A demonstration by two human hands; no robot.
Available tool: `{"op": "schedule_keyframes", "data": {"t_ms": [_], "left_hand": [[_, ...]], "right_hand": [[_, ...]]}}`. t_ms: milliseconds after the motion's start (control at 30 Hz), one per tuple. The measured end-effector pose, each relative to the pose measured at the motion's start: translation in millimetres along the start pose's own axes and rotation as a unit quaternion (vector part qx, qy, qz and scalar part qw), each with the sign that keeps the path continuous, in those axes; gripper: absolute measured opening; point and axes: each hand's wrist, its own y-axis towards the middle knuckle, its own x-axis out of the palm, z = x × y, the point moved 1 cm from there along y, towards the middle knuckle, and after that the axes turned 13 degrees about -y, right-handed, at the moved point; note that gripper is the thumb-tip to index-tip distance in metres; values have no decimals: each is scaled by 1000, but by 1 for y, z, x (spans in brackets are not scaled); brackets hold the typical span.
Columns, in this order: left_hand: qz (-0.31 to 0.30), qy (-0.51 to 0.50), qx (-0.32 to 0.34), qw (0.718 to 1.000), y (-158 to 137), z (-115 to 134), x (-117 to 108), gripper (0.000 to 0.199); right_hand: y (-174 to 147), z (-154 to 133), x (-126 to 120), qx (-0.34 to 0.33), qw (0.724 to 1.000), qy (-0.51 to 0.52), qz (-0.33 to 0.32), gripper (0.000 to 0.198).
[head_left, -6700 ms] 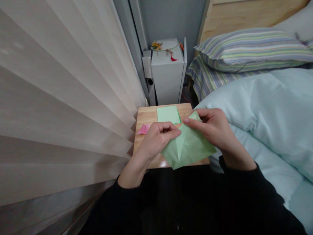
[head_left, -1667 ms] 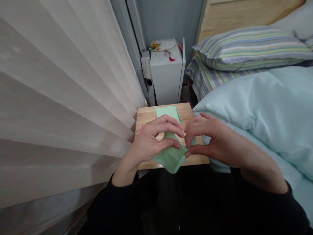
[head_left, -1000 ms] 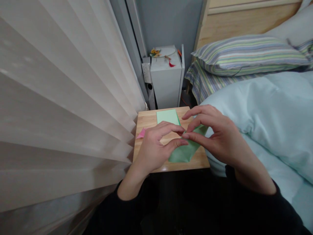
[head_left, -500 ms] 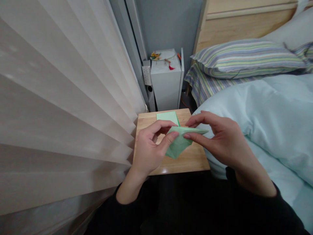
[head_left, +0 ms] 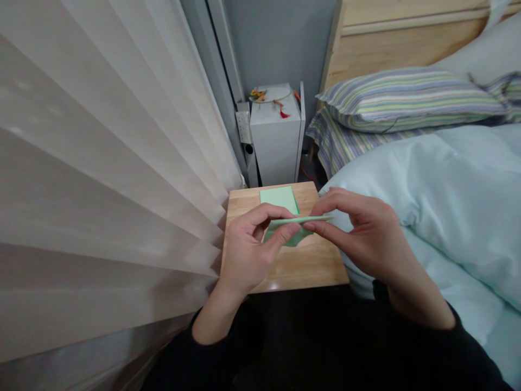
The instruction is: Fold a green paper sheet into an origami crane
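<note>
A folded piece of light green paper is held up above a small wooden table, its top edge turned nearly toward me. My left hand pinches it from the left, thumb on the near face and fingers behind. From the right, my right hand grips the same paper between thumb and index finger near its top edge. Both hands are closed on it, and the fingers hide parts of the folds. Behind the held paper, a stack of square green paper lies flat on the wooden table.
A pleated curtain hangs close on the left. To the right is a bed with a pale blue quilt and a striped pillow. A white cabinet stands beyond the table, with a red tassel on top.
The folded paper has tilted so its top edge faces me more and less of its face shows. My right hand has closed in slightly toward my left.
</note>
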Motion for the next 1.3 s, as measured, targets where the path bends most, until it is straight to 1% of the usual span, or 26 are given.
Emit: {"op": "schedule_keyframes", "data": {"t_ms": [100,267,500,633,767,1000,1133,1300], "left_hand": [[-1,14,11,1000,0,2,3,10],[7,-3,5,1000,1,2,3,11],[0,-8,13,1000,0,5,4,13],[4,-10,28,1000,-1,5,4,10],[13,2,42,999,-1,5,3,9],[5,30,79,996,-2,5,3,7],[-5,64,112,992,-3,5,1,8],[-13,119,189,975,-1,6,-3,10]], "right_hand": [[0,-1,1,1,999,47,15,22],[-3,3,8,22,992,124,25,17],[-5,7,13,25,982,185,36,15],[-5,6,13,20,981,189,33,13],[-5,4,14,32,981,187,34,11],[-5,3,14,38,979,197,37,9],[-4,2,13,18,980,193,38,8],[-4,2,12,-31,985,159,62,8]]}}
